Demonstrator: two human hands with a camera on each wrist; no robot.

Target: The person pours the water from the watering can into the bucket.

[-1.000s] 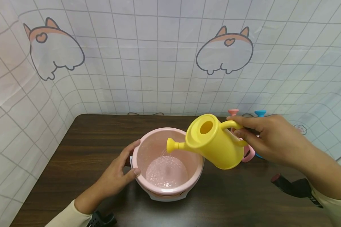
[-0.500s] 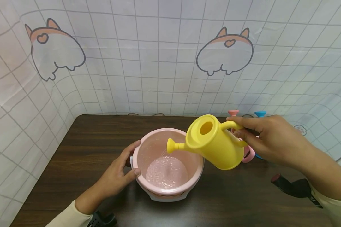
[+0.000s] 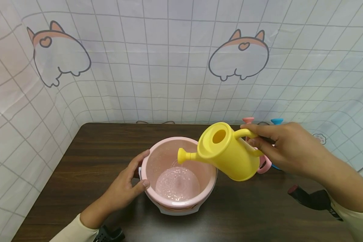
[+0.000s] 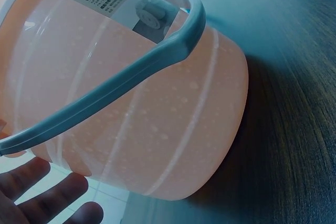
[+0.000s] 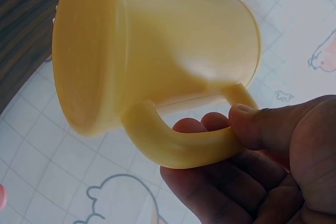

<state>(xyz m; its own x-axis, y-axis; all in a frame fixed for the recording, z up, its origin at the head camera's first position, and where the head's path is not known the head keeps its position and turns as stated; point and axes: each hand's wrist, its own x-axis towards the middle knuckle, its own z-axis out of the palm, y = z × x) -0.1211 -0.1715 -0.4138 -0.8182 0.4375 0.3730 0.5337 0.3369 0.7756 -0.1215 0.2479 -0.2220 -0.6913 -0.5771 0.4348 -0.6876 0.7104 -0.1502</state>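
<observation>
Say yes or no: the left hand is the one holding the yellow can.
No, the right hand holds the yellow can, while the left hand touches the bucket.

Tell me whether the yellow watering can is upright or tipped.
Tipped. In the head view, the yellow watering can leans toward the pink bucket, its spout above the rippled water inside, faint streams below it.
</observation>
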